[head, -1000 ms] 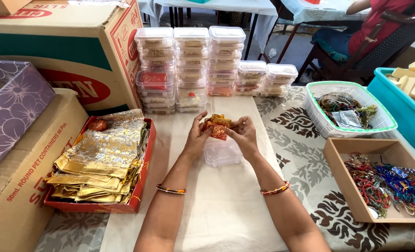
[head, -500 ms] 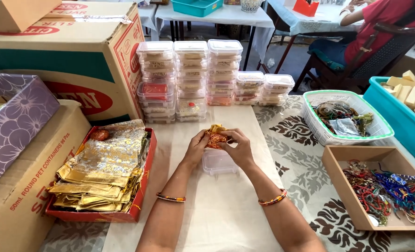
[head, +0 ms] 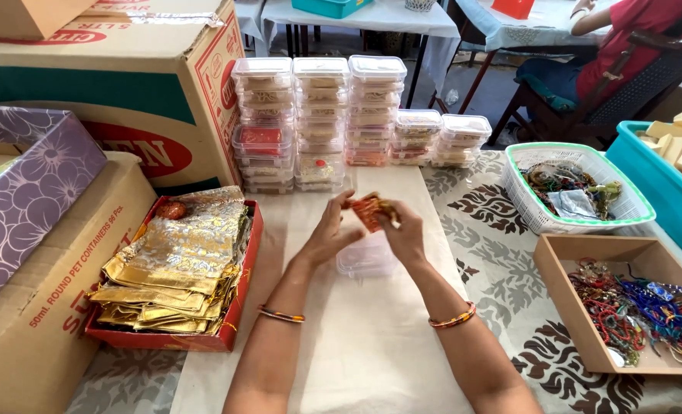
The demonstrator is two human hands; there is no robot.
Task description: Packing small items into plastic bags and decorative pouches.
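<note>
Both my hands meet over the white cloth in the middle of the table. My left hand and my right hand together hold a small red and gold pouch by its edges. Right under them sits a small clear plastic box on the cloth. Each wrist wears a thin bangle.
A red tray of gold foil pouches lies at the left, beside cardboard cartons. Stacks of clear lidded boxes stand behind. At the right are a white basket, a cardboard tray of coloured threads and a teal bin. Another person in red sits at the back.
My hands have turned and spread the small pouch a little between them, staying over the clear box. The view has shifted slightly.
</note>
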